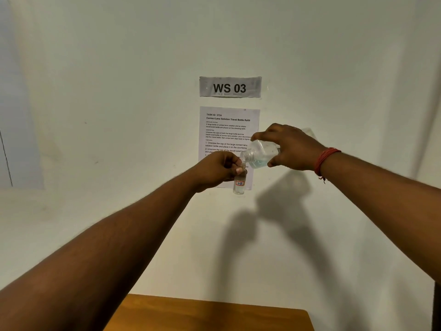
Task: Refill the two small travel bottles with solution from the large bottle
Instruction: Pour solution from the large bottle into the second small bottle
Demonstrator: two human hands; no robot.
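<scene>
- Tipping sideways in the air, the big bottle had its open mouth right over the top of the small bottle, up in front of the wall.
- It was clear plastic with only a little blue water low inside, so I think it was light and a bit squishy; a hard squeeze could make it gush.
- The right hand was wrapped round its fat middle, which looked like the best place to hold it.
- The small bottle stood nearly straight up and had a tag saying 17B. It looked tiny, light, smooth and easy to drop.
- The left hand pinched it near the neck, thumb in front. Its mouth was very small, so I think the pour had to be slow or it would spill.
- I could not tell how full it was, and no second small bottle showed.
- Behind them hung a paper sheet and a sign reading WS 03.
- Far below sat a brown table.
</scene>
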